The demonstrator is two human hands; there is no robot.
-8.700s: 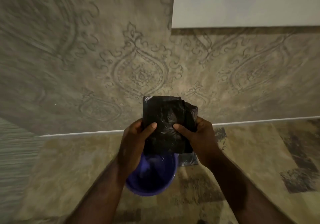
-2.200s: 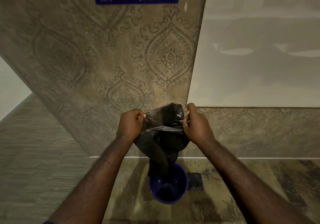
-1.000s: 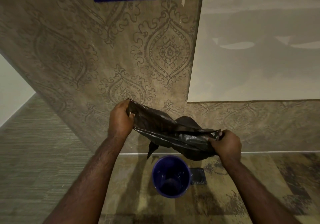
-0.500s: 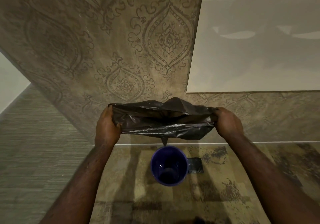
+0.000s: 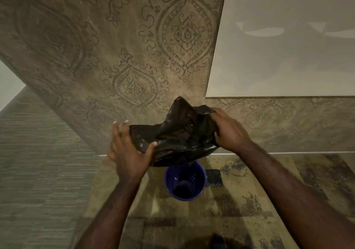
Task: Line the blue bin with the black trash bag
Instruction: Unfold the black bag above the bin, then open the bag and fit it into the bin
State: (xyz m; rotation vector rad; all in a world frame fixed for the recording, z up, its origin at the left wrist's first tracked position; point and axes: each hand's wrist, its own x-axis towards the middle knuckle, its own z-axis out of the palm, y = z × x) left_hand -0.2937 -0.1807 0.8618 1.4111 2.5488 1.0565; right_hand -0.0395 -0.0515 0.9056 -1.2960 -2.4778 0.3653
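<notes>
Above the blue bin, right hand gripped the limp, light black trash bag; left hand splayed, thumb touching it; best held at mouth edges.

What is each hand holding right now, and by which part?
Both hold the black trash bag above the blue bin. The right hand grips its right edge; the left hand has fingers spread, thumb on its left side.

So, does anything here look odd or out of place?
Little stands out. The black trash bag is bunched up above the blue bin, not inside it yet. A small dark flat thing lies on the floor beside the bin; I cannot tell what it is. Nothing looks spilled or damaged.
</notes>
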